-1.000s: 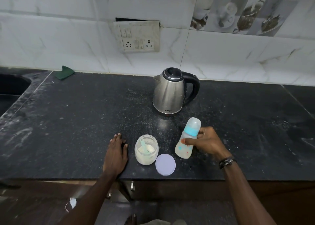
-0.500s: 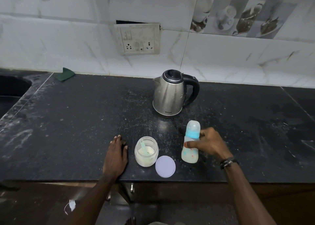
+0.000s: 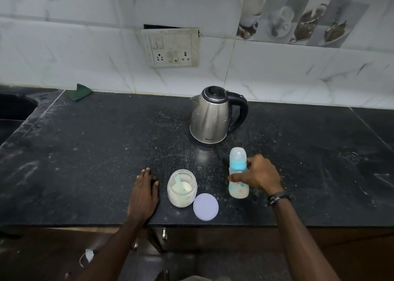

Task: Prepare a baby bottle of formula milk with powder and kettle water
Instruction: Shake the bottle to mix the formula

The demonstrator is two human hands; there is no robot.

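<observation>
Clutter on the dark tabletop (image 3: 85, 153) is sparse in the head view: a steel kettle (image 3: 210, 116) stands toward the back near the tiled wall, a green cloth (image 3: 80, 91) lies far left by the sink (image 3: 15, 110), and a socket panel (image 3: 170, 47) sits on the wall above. Near the front edge an open powder jar (image 3: 181, 188) with a scoop inside stands just beside its flat lid (image 3: 205, 206). The right hand (image 3: 259, 177) curls round the upright baby bottle (image 3: 238, 174), which rests on the tabletop right of the jar, its cap on. The left hand (image 3: 144, 194) lies flat, fingers straight, left of the jar. Wide bare surface spreads to both sides.
</observation>
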